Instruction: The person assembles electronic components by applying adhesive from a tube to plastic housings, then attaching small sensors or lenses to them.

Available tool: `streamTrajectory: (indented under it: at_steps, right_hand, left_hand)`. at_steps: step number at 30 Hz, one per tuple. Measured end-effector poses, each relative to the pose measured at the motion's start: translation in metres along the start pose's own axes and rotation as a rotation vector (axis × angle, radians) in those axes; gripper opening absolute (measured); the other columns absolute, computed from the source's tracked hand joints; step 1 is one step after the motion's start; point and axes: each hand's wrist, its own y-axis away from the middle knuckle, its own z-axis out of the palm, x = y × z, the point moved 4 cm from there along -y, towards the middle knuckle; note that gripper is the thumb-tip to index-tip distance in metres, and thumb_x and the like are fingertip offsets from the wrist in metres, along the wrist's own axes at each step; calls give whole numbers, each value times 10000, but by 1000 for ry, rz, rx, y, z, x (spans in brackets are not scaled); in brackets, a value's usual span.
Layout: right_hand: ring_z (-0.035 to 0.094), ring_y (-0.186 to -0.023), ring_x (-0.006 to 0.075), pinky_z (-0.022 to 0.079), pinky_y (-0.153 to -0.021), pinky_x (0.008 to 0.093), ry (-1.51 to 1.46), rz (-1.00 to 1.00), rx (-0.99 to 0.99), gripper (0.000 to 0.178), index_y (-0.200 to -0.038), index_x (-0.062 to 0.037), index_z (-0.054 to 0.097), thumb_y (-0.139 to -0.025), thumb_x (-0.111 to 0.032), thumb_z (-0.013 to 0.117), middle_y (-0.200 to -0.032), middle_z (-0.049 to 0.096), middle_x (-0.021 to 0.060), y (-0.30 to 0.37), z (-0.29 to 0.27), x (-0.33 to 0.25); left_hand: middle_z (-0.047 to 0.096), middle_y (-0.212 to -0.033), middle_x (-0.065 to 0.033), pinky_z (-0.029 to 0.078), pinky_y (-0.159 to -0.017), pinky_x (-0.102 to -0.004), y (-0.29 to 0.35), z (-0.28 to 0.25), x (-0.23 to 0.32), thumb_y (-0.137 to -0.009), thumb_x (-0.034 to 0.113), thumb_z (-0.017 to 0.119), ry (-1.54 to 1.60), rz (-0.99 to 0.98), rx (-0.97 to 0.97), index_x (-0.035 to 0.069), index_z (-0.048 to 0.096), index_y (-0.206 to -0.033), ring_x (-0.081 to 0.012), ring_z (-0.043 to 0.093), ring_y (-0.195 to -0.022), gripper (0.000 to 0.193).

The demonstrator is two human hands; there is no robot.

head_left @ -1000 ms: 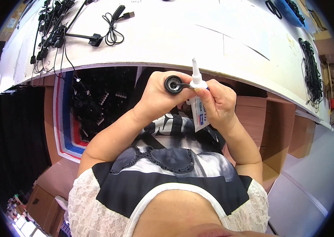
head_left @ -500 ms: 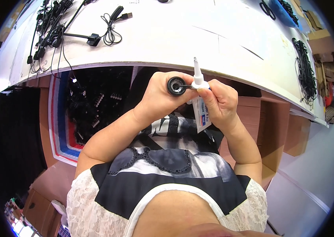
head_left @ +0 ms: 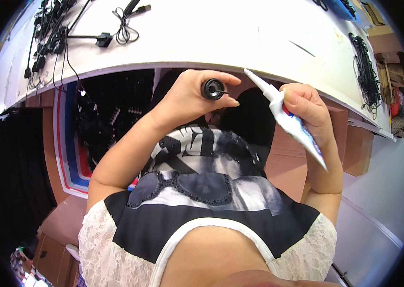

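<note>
My left hand (head_left: 181, 100) is closed round a small black cylindrical part (head_left: 212, 89) whose ringed, hollow-looking end faces up. From its side a thin dark lead or stem points right, between my thumb and forefinger. Off to the right, my right hand (head_left: 311, 110) grips a white squeeze tube (head_left: 293, 125) with blue and red print. Its long tapered nozzle (head_left: 258, 81) slants up and to the left, apart from the black part. Both hands are held in front of the table's near edge, above my lap.
On the white table (head_left: 202, 36) lie tangled black cables (head_left: 58, 40) at left, a coiled USB cable (head_left: 126, 26) and a black cable bundle (head_left: 367, 71) at right. A striped bag (head_left: 68, 158) of dark parts stands below at left; cardboard boxes (head_left: 285, 165) stand at right.
My right hand has drawn the tube away to the right and tilted it, so the nozzle has left the black part. My left hand, still gripping that part, is slightly higher in view.
</note>
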Motion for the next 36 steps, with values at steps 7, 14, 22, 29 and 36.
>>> streamTrajectory:
  at_steps: [7, 14, 22, 29, 36]
  right_hand:
    - [386, -409, 27, 279, -391, 163, -7, 127, 74, 291, -686, 7, 546, -836, -243, 531, -527, 502, 20, -4, 17, 19]
    - [498, -553, 14, 362, -506, 148, -122, 226, -103, 245, -825, 8, 628, -824, -231, 573, -669, 589, 3, -9, 21, 23]
    - [351, -393, 20, 245, -368, 170, -35, 224, 68, 278, -763, 19, 571, -846, -241, 522, -528, 501, 8, -13, 21, 32]
    - [485, -510, 4, 338, -457, 145, -43, 251, 4, 227, -797, -18, 642, -816, -239, 592, -644, 588, -11, -11, 21, 34]
    - [495, -513, 10, 350, -458, 147, 31, 230, 43, 230, -808, -15, 643, -827, -235, 577, -653, 593, -5, -14, 19, 28]
  left_hand:
    - [594, -707, -10, 445, -613, -195, 2, 5, -6, -703, 64, 700, 1, 63, -50, 38, 632, -999, -64, 555, -662, 304]
    - [596, -719, -8, 443, -619, -192, 6, 5, -9, -667, 14, 683, -15, 33, -53, 58, 638, -1004, -70, 556, -672, 342]
    - [628, -767, -30, 463, -649, -204, 8, 10, -9, -672, 6, 675, -41, 167, 0, 47, 635, -1002, -80, 583, -718, 335]
    - [644, -791, -53, 474, -668, -207, 8, 11, -7, -684, 37, 690, -118, 215, 14, 45, 636, -995, -105, 610, -744, 315]
    - [631, -840, -58, 488, -693, -255, 0, 9, -7, -651, 41, 698, -131, 339, 91, 51, 649, -933, -173, 618, -775, 287]
